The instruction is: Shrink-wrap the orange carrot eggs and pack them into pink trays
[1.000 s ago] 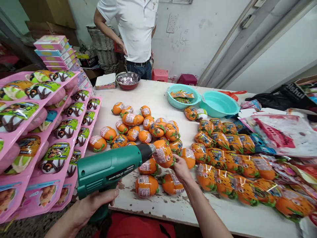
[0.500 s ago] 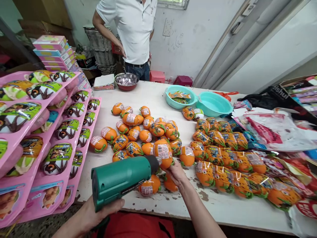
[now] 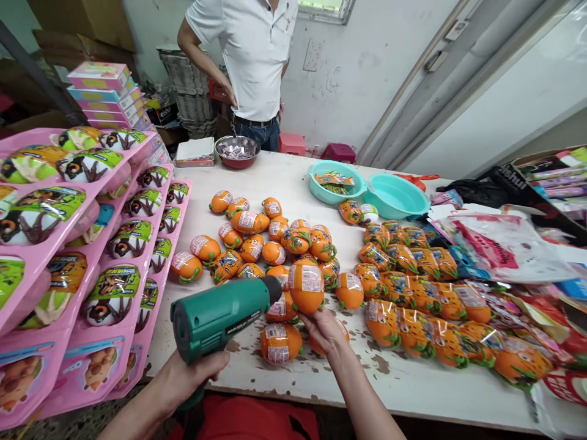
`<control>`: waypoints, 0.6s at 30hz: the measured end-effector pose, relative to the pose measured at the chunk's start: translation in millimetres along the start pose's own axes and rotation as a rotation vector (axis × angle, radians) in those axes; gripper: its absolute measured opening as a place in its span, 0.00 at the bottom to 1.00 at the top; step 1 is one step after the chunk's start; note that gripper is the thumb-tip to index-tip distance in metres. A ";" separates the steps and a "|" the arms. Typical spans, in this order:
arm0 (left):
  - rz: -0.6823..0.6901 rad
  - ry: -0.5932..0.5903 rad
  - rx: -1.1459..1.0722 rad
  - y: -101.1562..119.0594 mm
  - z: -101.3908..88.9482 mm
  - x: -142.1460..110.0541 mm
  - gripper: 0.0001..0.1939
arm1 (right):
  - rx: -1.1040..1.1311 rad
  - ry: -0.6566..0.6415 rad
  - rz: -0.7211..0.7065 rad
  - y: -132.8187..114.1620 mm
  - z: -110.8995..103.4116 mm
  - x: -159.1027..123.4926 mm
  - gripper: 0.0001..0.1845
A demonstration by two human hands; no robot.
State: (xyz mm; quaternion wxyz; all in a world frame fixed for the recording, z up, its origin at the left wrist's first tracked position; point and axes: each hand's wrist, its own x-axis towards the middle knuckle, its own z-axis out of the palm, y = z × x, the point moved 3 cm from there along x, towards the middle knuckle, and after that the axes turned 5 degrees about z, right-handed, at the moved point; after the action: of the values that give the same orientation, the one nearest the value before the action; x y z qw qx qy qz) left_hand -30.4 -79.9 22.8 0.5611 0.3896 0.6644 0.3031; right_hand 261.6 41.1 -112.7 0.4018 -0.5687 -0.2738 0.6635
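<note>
My left hand point(image 3: 195, 373) is wrapped round the handle of a green heat gun point(image 3: 224, 315). The gun's dark nozzle points right, close beside an orange egg-shaped toy point(image 3: 306, 287) with a printed white label. My right hand point(image 3: 326, 333) holds that toy from below by its lower end, its label facing me. Beneath and around it on the table lie more orange egg toys, such as a labelled one point(image 3: 280, 343) in front and a spotted one point(image 3: 226, 265) to the left. My right palm partly covers another behind it.
Pink display trays point(image 3: 151, 275) of egg toys stand at the left. Wrapped orange toys point(image 3: 415, 333) line up in rows at the right. Behind are turquoise basins point(image 3: 397, 195), a metal bowl point(image 3: 237, 153) and a person point(image 3: 252, 67) in a white shirt. Plastic bags point(image 3: 509, 244) lie far right.
The held orange toy has been turned more upright, with its label now facing me. The heat gun swung nearer me and lower, then rose slightly; its nozzle stays beside the toy.
</note>
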 end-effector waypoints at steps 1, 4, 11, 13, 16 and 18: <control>-0.003 -0.018 -0.013 1.8 -1.3 0.6 0.16 | 0.004 0.014 0.014 -2.2 -0.6 -1.5 0.18; 0.017 -0.079 -0.069 6.3 -4.9 5.4 0.15 | -0.141 -0.016 -0.035 -16.5 -0.6 -7.7 0.19; -0.041 0.039 -0.076 -17.5 -16.4 13.9 0.14 | -0.171 0.003 -0.064 -37.9 0.9 -0.1 0.23; -0.034 -0.002 -0.093 -19.0 -16.0 13.1 0.14 | -0.110 0.095 -0.116 -40.6 13.8 13.8 0.23; 0.061 0.030 -0.133 -2.8 -16.3 26.0 0.16 | -0.035 0.177 -0.204 -45.0 50.2 42.2 0.23; 0.109 0.091 -0.135 10.0 -16.7 43.0 0.18 | -0.004 0.226 -0.245 -47.9 72.8 59.9 0.23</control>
State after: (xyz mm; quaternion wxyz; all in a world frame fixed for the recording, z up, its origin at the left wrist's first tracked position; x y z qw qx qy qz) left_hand -47.9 -37.3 12.4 0.5382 0.3721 0.6450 0.3946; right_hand 199.5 123.8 -90.6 0.5065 -0.6029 -0.2956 0.5409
